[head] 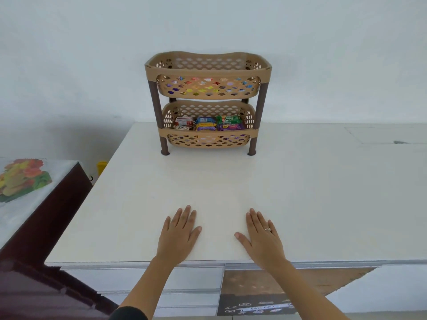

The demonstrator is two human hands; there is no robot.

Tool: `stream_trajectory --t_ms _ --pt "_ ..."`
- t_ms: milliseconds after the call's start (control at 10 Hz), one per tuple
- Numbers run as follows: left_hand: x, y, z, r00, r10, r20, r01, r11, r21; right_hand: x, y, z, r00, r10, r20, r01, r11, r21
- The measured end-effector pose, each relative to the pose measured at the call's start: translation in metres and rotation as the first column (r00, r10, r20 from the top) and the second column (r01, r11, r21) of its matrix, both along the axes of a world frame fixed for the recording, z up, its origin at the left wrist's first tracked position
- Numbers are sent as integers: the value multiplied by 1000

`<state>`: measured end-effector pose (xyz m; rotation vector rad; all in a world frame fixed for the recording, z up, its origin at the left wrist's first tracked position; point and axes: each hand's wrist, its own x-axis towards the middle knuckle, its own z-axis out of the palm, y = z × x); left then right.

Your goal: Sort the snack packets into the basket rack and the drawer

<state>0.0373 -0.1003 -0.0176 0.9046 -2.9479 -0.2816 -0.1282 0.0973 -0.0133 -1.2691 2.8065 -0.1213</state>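
We rest on the white counter (300, 192), bare but for the two-tier basket rack (208, 102) standing at its far edge against the wall; drawer fronts (143, 279) show below the near edge, apparently closed. Snack packets (208, 123) lie in the lower basket, and more colours show through the lattice of the upper one; none remain loose on the counter, so we judge the sorting nearly done. Such packets look light, crinkly and slippery; we would pinch each at a sealed end. Our left hand (179, 234) and right hand (263, 236) lie flat, fingers (255, 219) spread and holding nothing.
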Motion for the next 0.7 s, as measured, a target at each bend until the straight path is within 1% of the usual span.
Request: stream_trajectory --t_ms 100,300,500,600,700 --pt "-7 -6 -4 999 31 -36 -31 999 -12 -28 12 -2 1000 -2 -4 1 999 -34" --pt "-16 -11 -6 997 42 -62 -45 998 -46 -58 18 3 999 -31 15 31 1000 -2" --pt "-23 -18 -2 998 48 -51 -49 999 -23 -74 17 4 998 -50 29 51 999 -17" --pt "-26 -24 1 999 32 -24 -32 999 5 -80 17 4 997 -57 61 59 998 -27" --pt "-30 -26 -2 997 60 -52 -62 997 -43 -81 15 -1 996 -84 -19 82 993 -86"
